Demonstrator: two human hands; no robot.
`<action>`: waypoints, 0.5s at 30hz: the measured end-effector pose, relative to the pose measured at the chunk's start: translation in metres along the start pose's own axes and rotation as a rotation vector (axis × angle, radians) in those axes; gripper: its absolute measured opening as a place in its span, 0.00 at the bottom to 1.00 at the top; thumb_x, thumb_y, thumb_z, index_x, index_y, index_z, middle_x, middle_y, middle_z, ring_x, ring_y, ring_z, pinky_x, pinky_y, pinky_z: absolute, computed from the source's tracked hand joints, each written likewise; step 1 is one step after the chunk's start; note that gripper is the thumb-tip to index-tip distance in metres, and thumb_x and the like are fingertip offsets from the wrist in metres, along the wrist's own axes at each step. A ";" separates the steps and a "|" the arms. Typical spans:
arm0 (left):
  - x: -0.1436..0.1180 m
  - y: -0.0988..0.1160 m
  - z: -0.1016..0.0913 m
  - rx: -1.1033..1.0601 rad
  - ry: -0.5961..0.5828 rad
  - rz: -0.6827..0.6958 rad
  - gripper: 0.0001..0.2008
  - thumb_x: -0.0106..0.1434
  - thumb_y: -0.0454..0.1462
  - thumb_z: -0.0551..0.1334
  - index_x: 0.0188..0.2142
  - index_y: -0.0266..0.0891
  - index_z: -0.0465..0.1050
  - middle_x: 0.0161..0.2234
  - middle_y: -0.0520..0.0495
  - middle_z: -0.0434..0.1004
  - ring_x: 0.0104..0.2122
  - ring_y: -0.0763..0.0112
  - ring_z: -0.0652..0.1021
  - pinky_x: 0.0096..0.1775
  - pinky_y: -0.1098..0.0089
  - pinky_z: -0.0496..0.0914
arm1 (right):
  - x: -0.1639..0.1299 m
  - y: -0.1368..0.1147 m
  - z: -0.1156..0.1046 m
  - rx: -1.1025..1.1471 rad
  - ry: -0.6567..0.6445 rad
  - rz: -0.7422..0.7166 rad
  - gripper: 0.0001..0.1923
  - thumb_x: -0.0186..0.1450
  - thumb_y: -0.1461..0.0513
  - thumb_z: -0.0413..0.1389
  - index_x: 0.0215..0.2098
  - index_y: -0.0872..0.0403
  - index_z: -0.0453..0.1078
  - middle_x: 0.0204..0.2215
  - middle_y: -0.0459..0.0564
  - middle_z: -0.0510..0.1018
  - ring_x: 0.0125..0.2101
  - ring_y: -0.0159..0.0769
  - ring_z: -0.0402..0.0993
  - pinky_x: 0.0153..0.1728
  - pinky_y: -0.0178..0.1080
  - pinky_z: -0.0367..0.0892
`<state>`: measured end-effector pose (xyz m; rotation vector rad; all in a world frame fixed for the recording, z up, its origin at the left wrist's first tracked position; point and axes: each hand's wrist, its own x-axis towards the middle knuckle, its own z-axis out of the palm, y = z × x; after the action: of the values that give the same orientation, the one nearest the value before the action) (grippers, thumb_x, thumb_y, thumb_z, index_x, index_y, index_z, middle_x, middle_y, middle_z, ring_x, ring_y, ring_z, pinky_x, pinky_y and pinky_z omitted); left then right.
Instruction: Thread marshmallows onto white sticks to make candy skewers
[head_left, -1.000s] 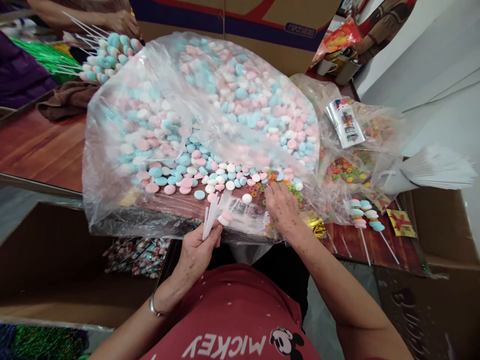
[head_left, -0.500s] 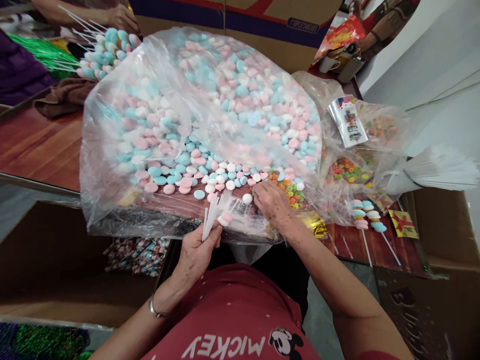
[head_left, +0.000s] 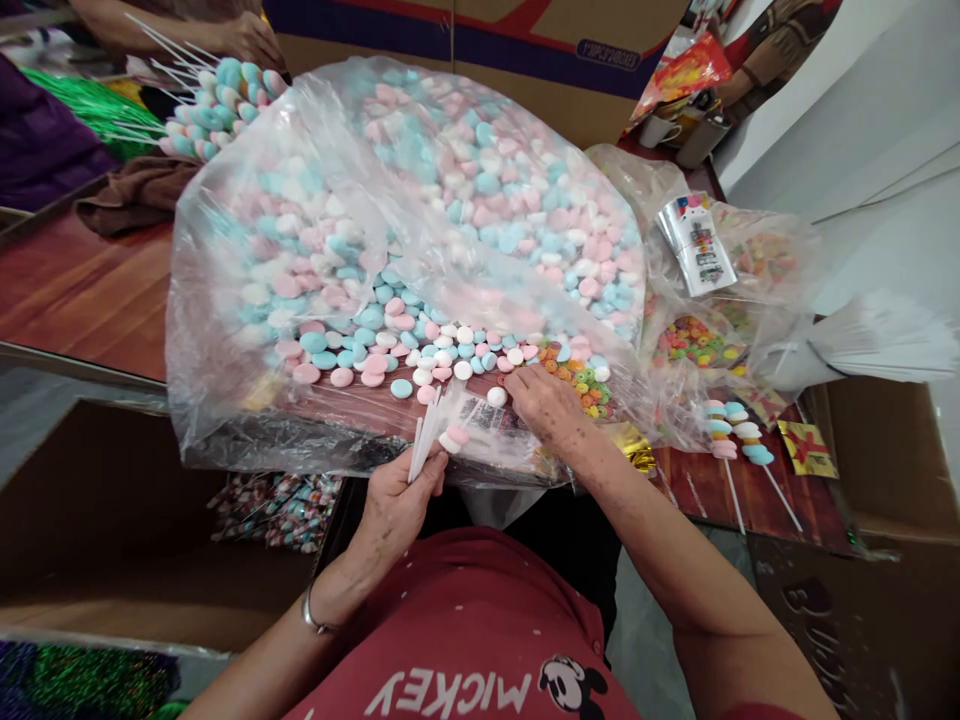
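Gripping a small bundle of white sticks [head_left: 429,440] near the table's front edge, the person's left hand [head_left: 395,505] is keeping its fingers curled and pressed together around the lower ends, with the thumb lying across them; one of the sticks is carrying a pink and a white candy disc [head_left: 453,438] just above the hand. The right hand [head_left: 550,407] is lying palm down inside the mouth of the big clear plastic bag [head_left: 247,300], its fingers slightly bent and close together, fingertips reaching among the loose candies [head_left: 420,350] at the edge of the pile; whether they are pinching a piece cannot be told. Pink, blue and white discs are filling the bag and spilling toward its open mouth, and a patch of small coloured ring candies [head_left: 585,385] is lying just beside the right hand's knuckles. To the right, two finished candy skewers [head_left: 731,435] are resting on the wooden table [head_left: 82,290], near a smaller bag of ring candies [head_left: 694,340] and a sheaf of white paper cones [head_left: 870,340]. At the far left of the table, another person's hand [head_left: 247,40] is holding a bunch of filled skewers [head_left: 214,105]. A cardboard box [head_left: 112,520] is standing open below the table's left side.
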<state>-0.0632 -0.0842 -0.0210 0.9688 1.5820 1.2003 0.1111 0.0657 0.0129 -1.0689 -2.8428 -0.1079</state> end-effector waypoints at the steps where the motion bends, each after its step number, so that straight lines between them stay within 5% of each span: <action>1: 0.000 0.000 0.000 0.026 -0.006 0.015 0.17 0.63 0.43 0.58 0.20 0.39 0.65 0.19 0.54 0.61 0.21 0.75 0.61 0.24 0.72 0.56 | -0.001 0.000 0.000 0.075 0.037 0.062 0.08 0.65 0.70 0.51 0.36 0.57 0.71 0.35 0.55 0.78 0.38 0.40 0.71 0.36 0.38 0.64; 5: 0.001 0.003 0.001 0.107 -0.048 0.088 0.17 0.64 0.43 0.57 0.20 0.40 0.65 0.19 0.54 0.62 0.22 0.74 0.64 0.26 0.72 0.59 | -0.005 -0.001 -0.006 0.846 0.198 0.366 0.02 0.61 0.64 0.54 0.31 0.54 0.69 0.28 0.47 0.78 0.28 0.33 0.72 0.30 0.35 0.66; 8: 0.002 0.009 0.004 0.133 -0.077 0.114 0.17 0.64 0.42 0.57 0.20 0.40 0.65 0.19 0.54 0.62 0.21 0.74 0.64 0.25 0.73 0.59 | -0.008 -0.004 -0.012 1.439 0.183 0.521 0.07 0.56 0.59 0.59 0.30 0.53 0.68 0.24 0.44 0.77 0.22 0.29 0.71 0.22 0.32 0.64; 15: 0.005 0.020 0.011 0.151 -0.101 0.127 0.18 0.63 0.42 0.56 0.18 0.40 0.62 0.17 0.55 0.60 0.19 0.76 0.62 0.23 0.75 0.59 | -0.012 -0.013 -0.006 1.756 0.217 0.640 0.12 0.50 0.58 0.66 0.28 0.54 0.71 0.22 0.43 0.78 0.20 0.28 0.72 0.21 0.31 0.69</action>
<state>-0.0531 -0.0727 -0.0041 1.2248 1.5676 1.1108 0.1119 0.0481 0.0168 -1.0708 -1.2080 1.6884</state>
